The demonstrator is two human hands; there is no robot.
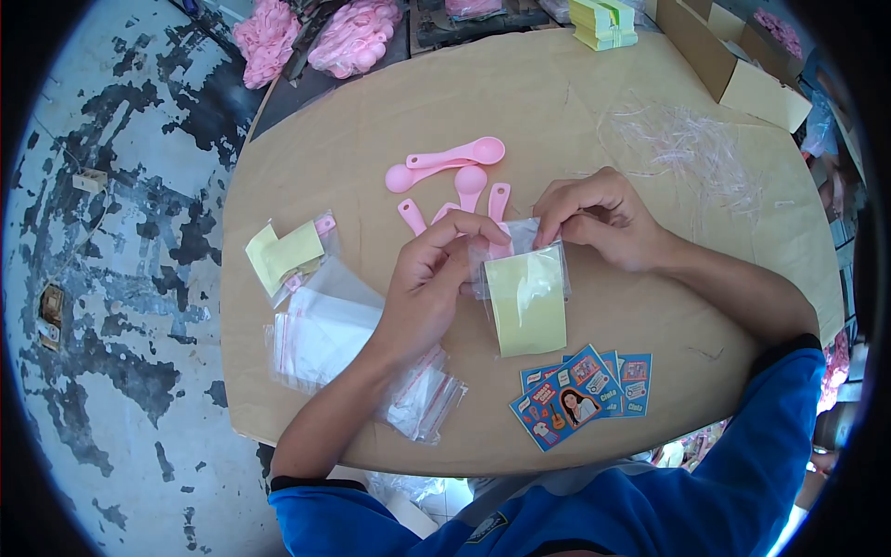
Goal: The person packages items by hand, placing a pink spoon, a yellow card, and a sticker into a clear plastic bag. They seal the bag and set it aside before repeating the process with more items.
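Observation:
My left hand [425, 283] pinches the left edge of a small clear plastic bag [522, 235] between thumb and fingers. On the other side, the fingertips of my right hand [601, 221] are closed on the bag's upper right corner. A pale yellow paper [529, 311] overlaps the bag and extends below it toward me. Just beyond the bag lie several pink measuring spoons [471, 183], some partly hidden by my left hand. Under and beside my left forearm rests a pile of clear zip bags [325, 320]. Nearer my body are blue printed cards [568, 399], fanned over each other.
At the left, a packed bag with yellow paper [286, 255] and pink pieces lies by the zip bags. Tangled clear strands [691, 153] spread at the right. A yellow paper stack [603, 23] and a cardboard box [724, 56] stand at the back, with pink bundles [353, 37] beyond the table edge.

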